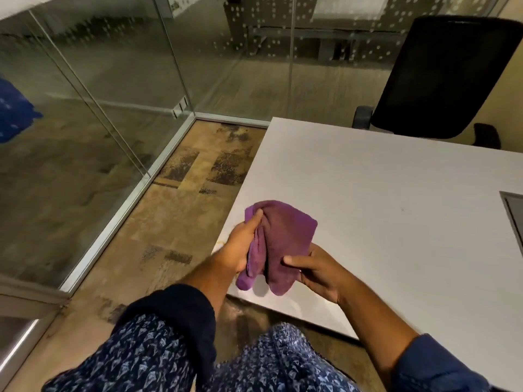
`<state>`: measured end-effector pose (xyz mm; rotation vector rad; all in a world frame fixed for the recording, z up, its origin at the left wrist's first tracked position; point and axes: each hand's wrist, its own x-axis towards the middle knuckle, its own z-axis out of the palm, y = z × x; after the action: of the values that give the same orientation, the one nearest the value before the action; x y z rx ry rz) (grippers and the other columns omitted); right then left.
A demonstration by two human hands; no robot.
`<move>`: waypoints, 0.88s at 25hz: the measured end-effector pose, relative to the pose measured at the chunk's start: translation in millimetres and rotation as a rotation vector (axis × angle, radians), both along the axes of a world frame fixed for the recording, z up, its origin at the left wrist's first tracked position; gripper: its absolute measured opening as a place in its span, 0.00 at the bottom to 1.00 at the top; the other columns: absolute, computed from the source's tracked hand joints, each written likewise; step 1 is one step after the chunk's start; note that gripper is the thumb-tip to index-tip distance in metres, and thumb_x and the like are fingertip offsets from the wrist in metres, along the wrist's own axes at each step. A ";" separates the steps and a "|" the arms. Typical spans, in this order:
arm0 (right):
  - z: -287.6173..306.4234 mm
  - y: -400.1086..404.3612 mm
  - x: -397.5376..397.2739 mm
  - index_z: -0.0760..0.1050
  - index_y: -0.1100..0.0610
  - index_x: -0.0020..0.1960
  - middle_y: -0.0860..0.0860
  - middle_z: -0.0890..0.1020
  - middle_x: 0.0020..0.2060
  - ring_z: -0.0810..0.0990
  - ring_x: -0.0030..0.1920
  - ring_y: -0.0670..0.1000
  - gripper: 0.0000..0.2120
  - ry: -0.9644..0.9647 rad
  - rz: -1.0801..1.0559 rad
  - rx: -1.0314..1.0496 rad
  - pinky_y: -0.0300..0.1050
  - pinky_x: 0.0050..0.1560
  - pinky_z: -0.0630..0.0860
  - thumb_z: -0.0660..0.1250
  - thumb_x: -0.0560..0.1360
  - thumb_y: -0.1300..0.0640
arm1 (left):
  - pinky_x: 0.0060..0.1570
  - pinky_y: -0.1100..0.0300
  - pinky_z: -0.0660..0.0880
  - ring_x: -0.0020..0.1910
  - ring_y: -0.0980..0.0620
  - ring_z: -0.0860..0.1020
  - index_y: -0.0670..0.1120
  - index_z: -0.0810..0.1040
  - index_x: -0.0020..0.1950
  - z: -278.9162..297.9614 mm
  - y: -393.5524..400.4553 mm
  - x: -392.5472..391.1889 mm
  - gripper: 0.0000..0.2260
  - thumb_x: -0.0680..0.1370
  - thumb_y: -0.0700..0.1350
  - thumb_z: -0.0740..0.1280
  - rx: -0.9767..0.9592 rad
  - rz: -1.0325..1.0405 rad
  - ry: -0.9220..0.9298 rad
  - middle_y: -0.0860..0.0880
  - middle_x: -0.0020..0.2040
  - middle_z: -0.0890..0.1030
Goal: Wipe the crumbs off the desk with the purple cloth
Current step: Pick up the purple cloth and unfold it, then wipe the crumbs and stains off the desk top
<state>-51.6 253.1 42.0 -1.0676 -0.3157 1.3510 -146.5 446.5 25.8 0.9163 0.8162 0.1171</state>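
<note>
The purple cloth (283, 236) is bunched up and held just above the near left corner of the white desk (382, 210). My left hand (240, 247) grips its left folds, thumb lying along the top. My right hand (317, 267) pinches the cloth's lower right part from the side. A small dark speck (402, 209) lies on the desk to the right of the cloth. A few yellowish crumbs (222, 242) show at the desk's left edge beside my left hand.
A black office chair (441, 77) stands behind the desk's far edge. A grey cable hatch (513, 213) is set in the desk at the right. Glass partition walls (113, 80) enclose the carpeted floor (181, 199) to the left.
</note>
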 end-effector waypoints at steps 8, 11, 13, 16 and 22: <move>-14.9 31.1 28.6 0.83 0.62 0.67 0.61 0.85 0.64 0.86 0.62 0.60 0.21 0.136 -0.215 -0.088 0.58 0.66 0.82 0.75 0.74 0.62 | 0.52 0.54 0.83 0.50 0.48 0.87 0.45 0.86 0.59 -16.7 61.6 10.5 0.14 0.84 0.54 0.68 0.264 0.097 0.190 0.45 0.55 0.89; -33.9 39.5 30.3 0.82 0.63 0.65 0.60 0.87 0.56 0.87 0.53 0.60 0.25 0.226 -0.398 -0.237 0.58 0.61 0.83 0.75 0.69 0.60 | 0.52 0.52 0.81 0.52 0.50 0.84 0.48 0.84 0.56 -35.9 103.9 8.7 0.07 0.84 0.49 0.68 0.341 0.045 0.254 0.49 0.52 0.86; -42.9 50.1 24.9 0.80 0.63 0.64 0.60 0.89 0.49 0.88 0.46 0.60 0.22 0.273 -0.522 -0.278 0.54 0.51 0.86 0.72 0.70 0.61 | 0.48 0.54 0.80 0.53 0.50 0.83 0.50 0.84 0.53 -50.3 129.9 8.4 0.05 0.84 0.47 0.68 0.358 0.022 0.258 0.49 0.52 0.85; -51.2 72.5 2.9 0.79 0.62 0.62 0.60 0.89 0.46 0.89 0.42 0.60 0.17 0.370 -0.741 -0.274 0.53 0.44 0.87 0.65 0.75 0.63 | 0.54 0.53 0.81 0.55 0.51 0.83 0.51 0.84 0.53 -70.4 172.4 11.1 0.06 0.85 0.48 0.68 0.393 -0.130 0.270 0.49 0.54 0.85; -61.0 92.4 -53.2 0.76 0.55 0.38 0.52 0.79 0.35 0.80 0.35 0.54 0.03 0.288 -1.154 -0.395 0.44 0.40 0.79 0.66 0.68 0.62 | 0.46 0.56 0.77 0.43 0.55 0.80 0.50 0.85 0.53 -104.8 241.9 46.9 0.03 0.82 0.48 0.72 0.620 -0.408 0.196 0.53 0.47 0.85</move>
<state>-104.7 345.4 -19.0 -1.0680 0.7289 0.4828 -99.6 688.4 -79.1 1.6838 0.7671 -0.0850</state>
